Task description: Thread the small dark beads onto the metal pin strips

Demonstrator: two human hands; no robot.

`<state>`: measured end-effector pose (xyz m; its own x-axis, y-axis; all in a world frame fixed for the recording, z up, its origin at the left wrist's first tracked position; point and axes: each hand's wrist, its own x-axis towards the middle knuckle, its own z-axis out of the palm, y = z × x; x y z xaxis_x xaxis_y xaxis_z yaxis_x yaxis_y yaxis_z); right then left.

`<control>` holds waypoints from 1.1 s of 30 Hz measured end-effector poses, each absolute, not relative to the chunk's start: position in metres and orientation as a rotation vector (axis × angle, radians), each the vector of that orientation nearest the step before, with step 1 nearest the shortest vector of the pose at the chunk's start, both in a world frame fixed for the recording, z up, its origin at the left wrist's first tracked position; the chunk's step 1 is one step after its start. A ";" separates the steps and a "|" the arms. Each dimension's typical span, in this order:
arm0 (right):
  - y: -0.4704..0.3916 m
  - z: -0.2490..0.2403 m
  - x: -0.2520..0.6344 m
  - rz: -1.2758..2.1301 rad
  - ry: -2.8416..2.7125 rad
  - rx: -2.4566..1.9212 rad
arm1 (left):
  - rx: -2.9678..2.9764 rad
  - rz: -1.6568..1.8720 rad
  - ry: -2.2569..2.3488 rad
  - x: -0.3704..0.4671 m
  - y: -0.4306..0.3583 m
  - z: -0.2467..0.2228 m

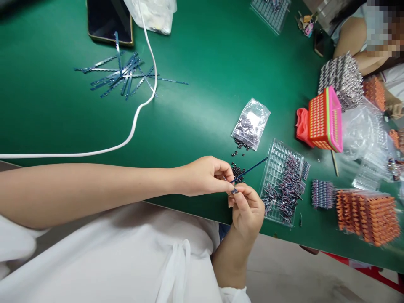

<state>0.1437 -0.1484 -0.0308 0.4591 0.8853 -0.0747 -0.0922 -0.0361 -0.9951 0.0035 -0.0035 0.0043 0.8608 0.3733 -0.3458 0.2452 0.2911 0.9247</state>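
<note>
My left hand (208,174) and my right hand (248,208) meet near the table's front edge. Between my left fingertips is a thin dark blue strip (252,167) that points up and to the right. My right fingers pinch a small dark piece (234,191) at the strip's lower end. Just beyond the fingers lies a pile of tiny dark beads (238,171). Behind it, a clear plastic bag (251,122) of dark beads spills some onto the table. A clear compartment tray (267,174) with many thin dark pieces lies right of my right hand.
Blue strips (126,75) lie scattered at the left by a phone (110,21) and a white cable (135,120). At the right are a basket (318,120), orange stacks (368,214) and a patterned stack (341,80). Another person's arm (352,40) rests at the upper right.
</note>
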 end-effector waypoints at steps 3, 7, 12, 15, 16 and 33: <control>-0.147 -0.030 0.144 0.951 -0.726 -1.351 | 1.292 0.095 0.572 0.004 -0.003 0.005; -0.146 -0.027 0.144 0.984 -0.666 -1.394 | 1.276 0.092 0.567 0.004 -0.003 0.006; -0.145 -0.024 0.146 1.017 -0.613 -1.410 | 1.272 0.089 0.564 0.004 -0.002 0.006; -0.145 -0.023 0.146 1.000 -0.612 -1.438 | 1.301 0.092 0.571 0.004 -0.002 0.005; -0.146 -0.023 0.146 0.982 -0.622 -1.459 | 1.313 0.097 0.573 0.004 -0.003 0.005; -0.152 -0.028 0.136 0.585 -0.910 -1.602 | 1.543 0.302 0.569 0.001 -0.012 0.005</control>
